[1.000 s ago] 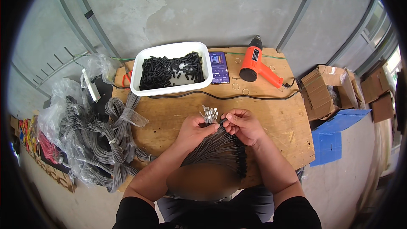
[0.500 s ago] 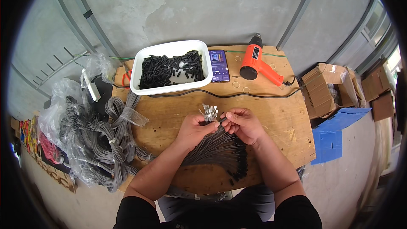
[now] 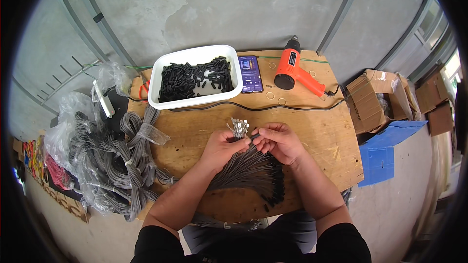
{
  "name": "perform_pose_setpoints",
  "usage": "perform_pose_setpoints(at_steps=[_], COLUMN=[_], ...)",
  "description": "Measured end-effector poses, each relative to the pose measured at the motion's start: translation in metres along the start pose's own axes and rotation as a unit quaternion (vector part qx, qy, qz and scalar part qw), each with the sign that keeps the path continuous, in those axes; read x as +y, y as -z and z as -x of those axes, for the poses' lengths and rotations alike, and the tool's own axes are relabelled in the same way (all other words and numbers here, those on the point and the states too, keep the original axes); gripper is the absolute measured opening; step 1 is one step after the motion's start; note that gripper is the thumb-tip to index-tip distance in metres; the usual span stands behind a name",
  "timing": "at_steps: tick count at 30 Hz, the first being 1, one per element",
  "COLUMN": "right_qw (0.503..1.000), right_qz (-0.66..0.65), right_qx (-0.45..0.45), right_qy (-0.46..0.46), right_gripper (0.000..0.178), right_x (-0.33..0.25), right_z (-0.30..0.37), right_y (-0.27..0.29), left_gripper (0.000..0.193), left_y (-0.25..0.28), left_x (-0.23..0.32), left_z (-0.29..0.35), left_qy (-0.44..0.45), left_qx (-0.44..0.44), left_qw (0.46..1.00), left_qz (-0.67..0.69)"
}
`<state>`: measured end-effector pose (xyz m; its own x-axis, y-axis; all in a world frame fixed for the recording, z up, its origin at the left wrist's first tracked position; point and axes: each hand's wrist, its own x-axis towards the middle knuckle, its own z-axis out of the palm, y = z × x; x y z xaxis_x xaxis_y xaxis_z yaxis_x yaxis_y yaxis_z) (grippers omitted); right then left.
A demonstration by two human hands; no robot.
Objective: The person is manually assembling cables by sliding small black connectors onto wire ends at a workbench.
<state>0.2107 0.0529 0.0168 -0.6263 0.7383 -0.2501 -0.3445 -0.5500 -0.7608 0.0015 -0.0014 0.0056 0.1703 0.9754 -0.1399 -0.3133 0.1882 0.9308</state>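
Observation:
My left hand [image 3: 223, 148] is closed round a bundle of thin grey wires, whose silver metal terminals [image 3: 239, 127] stick up above the thumb. Close beside it, my right hand [image 3: 279, 143] pinches a short black sleeve [image 3: 255, 137] between thumb and fingers, near the left thumb tip. Whether a wire is inside that sleeve is too small to tell. Below both hands the grey wires [image 3: 239, 171] fan out over the wooden table [image 3: 317, 141]. Their lower right ends carry black sleeves [image 3: 278, 185]. One loose black sleeve [image 3: 266, 208] lies at the near edge.
Behind the hands stands a white tub [image 3: 152, 87] of black sleeves, beside a phone [image 3: 250, 75] and an orange heat gun [image 3: 297, 70]. A black cable [image 3: 253, 109] crosses the table. Coiled grey wire bundles [image 3: 131, 156] pile up at left. Cardboard boxes [image 3: 368, 104] stand at right.
Both hands stay nearly in place at the wire bundle, with only slight finger movement. The whole view has shifted a little.

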Motion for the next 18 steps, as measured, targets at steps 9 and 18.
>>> perform_pose_setpoints(at_steps=[9, 18], right_qw=[1.0, 0.96], right_qz=[0.01, 0.215], right_qx=[0.006, 0.12], right_qy=[-0.007, 0.133], right_gripper=[0.021, 0.022], right_x=[-0.0015, 0.0012], right_z=[0.0019, 0.001], right_y=[-0.0016, -0.005], left_gripper=[0.009, 0.013], left_y=[0.0009, 0.0024], left_x=[-0.0009, -0.0054], left_z=[-0.0008, -0.0007], left_qy=[0.007, -0.069], left_qx=[-0.008, 0.017], left_qw=[1.0, 0.982], left_qz=[0.004, -0.177])
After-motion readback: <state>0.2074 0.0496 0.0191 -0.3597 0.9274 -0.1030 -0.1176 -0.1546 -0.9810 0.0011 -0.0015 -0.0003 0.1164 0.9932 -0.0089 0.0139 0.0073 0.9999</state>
